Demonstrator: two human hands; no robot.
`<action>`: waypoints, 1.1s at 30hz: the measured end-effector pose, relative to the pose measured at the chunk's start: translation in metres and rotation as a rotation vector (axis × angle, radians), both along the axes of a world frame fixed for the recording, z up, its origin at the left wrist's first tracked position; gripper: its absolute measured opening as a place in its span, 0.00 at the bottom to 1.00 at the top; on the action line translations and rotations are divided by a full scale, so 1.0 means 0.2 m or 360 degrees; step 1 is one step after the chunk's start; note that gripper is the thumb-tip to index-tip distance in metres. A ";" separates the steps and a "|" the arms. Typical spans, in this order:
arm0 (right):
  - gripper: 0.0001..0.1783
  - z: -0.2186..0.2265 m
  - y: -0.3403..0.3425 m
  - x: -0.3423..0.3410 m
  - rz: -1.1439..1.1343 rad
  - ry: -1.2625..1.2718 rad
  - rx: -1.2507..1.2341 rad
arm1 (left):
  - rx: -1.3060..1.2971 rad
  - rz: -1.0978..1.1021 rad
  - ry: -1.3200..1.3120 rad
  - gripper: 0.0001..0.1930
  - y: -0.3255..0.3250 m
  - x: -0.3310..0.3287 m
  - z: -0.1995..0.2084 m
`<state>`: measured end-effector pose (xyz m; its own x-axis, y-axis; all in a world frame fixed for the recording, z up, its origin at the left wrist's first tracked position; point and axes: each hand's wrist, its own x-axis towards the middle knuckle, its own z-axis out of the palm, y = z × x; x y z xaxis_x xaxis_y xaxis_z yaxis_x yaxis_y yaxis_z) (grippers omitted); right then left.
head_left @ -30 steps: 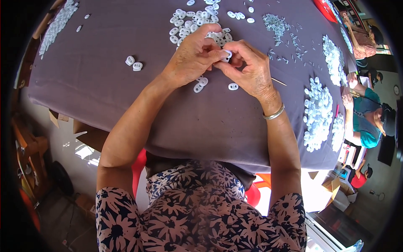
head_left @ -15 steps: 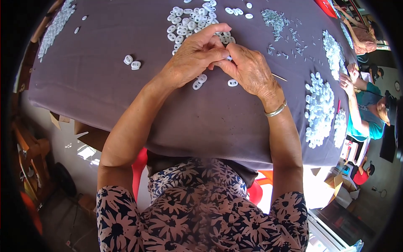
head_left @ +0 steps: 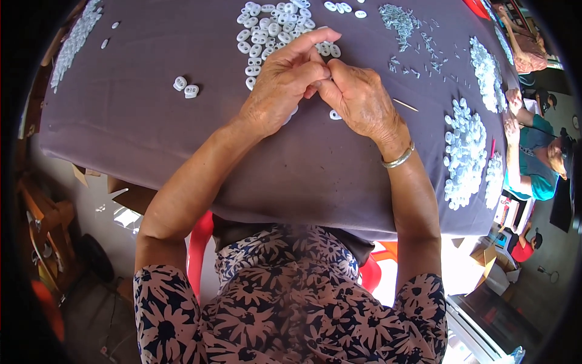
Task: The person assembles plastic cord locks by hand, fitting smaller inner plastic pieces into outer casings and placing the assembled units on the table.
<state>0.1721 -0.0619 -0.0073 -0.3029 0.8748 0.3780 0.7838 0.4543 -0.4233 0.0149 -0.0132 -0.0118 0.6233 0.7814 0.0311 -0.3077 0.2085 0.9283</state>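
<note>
My left hand [head_left: 276, 91] and my right hand [head_left: 361, 100] meet above the table, thumbs and fingertips pinched together. Whatever is between them is hidden by the fingers. The left index finger sticks out past the pinch. Just beyond my hands lies a pile of white oval two-hole plastic pieces [head_left: 256, 39], partly covered by the left hand. One loose white piece [head_left: 334, 114] rests by the right palm, and others peek out from under the left wrist. Further left, two thicker white two-hole pieces [head_left: 191, 91] sit side by side. A thin wooden stick [head_left: 405, 105] lies right of my right hand.
A dark cloth [head_left: 151, 130] covers the table. Small metal bits, perhaps springs [head_left: 397, 24], are scattered at the far right. Heaps of whitish translucent pieces [head_left: 465, 158] line the right side, another heap [head_left: 76, 42] the far left. A person in teal [head_left: 536, 158] works at the right edge.
My hands stay pinched together, with only small shifts of the fingers. The left hand now covers more of the loose pieces near its wrist. The view has shifted slightly.
</note>
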 end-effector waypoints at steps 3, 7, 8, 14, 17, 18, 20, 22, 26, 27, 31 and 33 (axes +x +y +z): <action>0.14 0.01 0.01 0.00 -0.0068 0.0038 -0.0012 | 0.0078 0.0018 0.0028 0.20 0.02 0.01 0.00; 0.13 0.04 0.04 -0.02 -0.0062 0.0183 0.0158 | 0.0096 0.0063 -0.0064 0.09 0.08 0.00 -0.01; 0.13 0.04 0.03 -0.02 -0.0046 0.0193 0.0162 | 0.0034 0.0059 -0.0225 0.05 0.10 -0.02 -0.01; 0.10 -0.01 0.04 0.02 -0.0093 0.0404 0.0005 | 0.1370 0.0009 -0.0843 0.06 0.27 -0.18 0.08; 0.09 0.02 0.03 -0.01 0.0041 0.0440 -0.0074 | 0.1043 0.0521 0.0953 0.05 0.13 -0.43 0.12; 0.09 0.04 0.02 -0.02 0.0107 0.0431 -0.0161 | 0.1048 0.0527 0.0960 0.05 0.09 -0.48 0.12; 0.09 0.06 0.00 -0.06 0.0178 0.0385 -0.0207 | 0.1027 0.0610 0.1275 0.05 0.03 -0.58 0.13; 0.10 0.06 -0.01 -0.10 0.0242 0.0333 -0.0257 | 0.1113 0.0706 0.1365 0.06 0.00 -0.65 0.09; 0.13 0.03 -0.01 -0.13 0.0326 0.0164 -0.0228 | 0.1372 0.1102 0.1554 0.10 -0.01 -0.67 0.05; 0.12 0.03 -0.01 -0.13 0.0302 0.0130 -0.0259 | 0.1373 0.1109 0.1549 0.10 -0.01 -0.66 0.06; 0.07 0.03 0.00 -0.13 0.0236 0.0166 -0.0254 | 0.1314 0.0884 0.1212 0.12 -0.02 -0.50 0.09; 0.06 0.02 0.01 -0.11 0.0214 0.0277 -0.0241 | 0.1314 0.0647 0.1154 0.12 -0.03 -0.42 0.08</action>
